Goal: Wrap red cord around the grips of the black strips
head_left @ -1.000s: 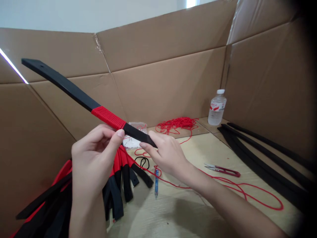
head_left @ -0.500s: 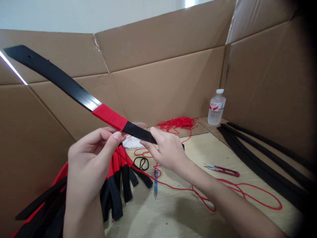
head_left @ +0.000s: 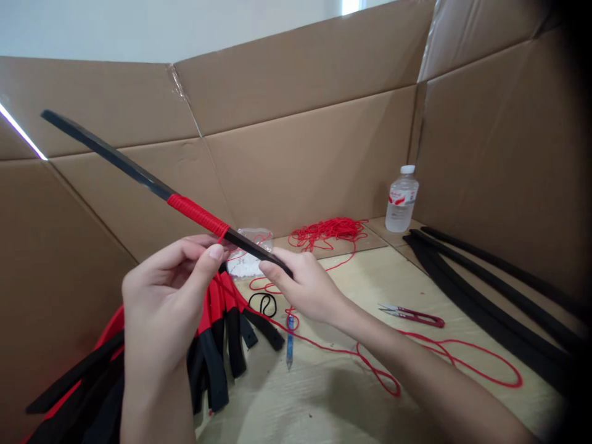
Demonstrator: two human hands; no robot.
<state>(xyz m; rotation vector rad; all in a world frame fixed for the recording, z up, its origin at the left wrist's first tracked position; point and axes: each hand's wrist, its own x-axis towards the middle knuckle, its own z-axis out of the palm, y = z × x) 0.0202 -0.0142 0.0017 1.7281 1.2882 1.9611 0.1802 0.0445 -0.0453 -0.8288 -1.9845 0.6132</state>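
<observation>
A long, thin black curved strip slants across the view, its narrow edge turned toward me. Red cord is wound in tight turns round its middle. Closed round the strip's lower right end is my right hand. My left hand pinches the red cord just below the last turn, thumb against fingers. From this pinch the cord runs down and right across the table in loose loops. The strip's far upper end hangs free in the air.
Several black strips with red wrapping lie at lower left. Behind are a red cord heap and a water bottle. Thread snips, a blue pen and bare black strips lie on the table. Cardboard walls enclose it.
The strip has rolled about its length, from showing its broad face to showing its narrow edge. My right hand has turned with it; my left hand keeps its pinch on the cord.
</observation>
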